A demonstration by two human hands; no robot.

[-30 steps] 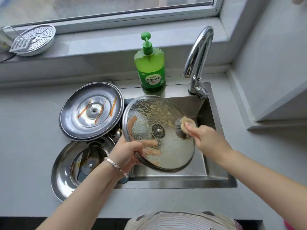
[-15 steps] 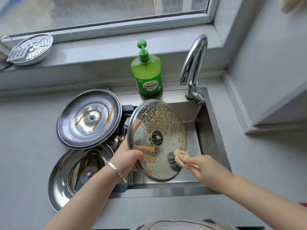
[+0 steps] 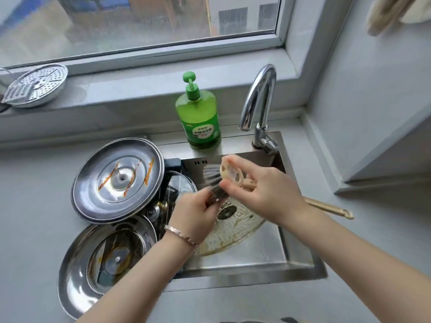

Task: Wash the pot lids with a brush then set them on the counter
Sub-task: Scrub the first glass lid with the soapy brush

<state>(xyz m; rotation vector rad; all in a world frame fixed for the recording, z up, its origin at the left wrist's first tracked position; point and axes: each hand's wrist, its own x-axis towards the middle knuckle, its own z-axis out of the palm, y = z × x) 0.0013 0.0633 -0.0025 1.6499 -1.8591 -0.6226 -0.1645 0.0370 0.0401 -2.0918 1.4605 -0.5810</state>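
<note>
Fingers (image 3: 233, 184) of the right hand (image 3: 263, 190) wrapped round the wooden head of the brush (image 3: 234, 174); fingers (image 3: 206, 198) of the left hand (image 3: 196, 213) curled onto its dark bristles, blurred. Just below both, flat in the sink (image 3: 268, 259): soapy glass lid (image 3: 233, 231). Leftward, overlapping at the desk (image 3: 35, 194) edge: upper steel lid (image 3: 116, 180), lower steel lid (image 3: 93, 259). Behind: soap bottle (image 3: 198, 122).

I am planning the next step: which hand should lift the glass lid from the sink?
Left. The left hand, over the glass lid, only pinches the brush bristles; the right hand grips its handle.
</note>
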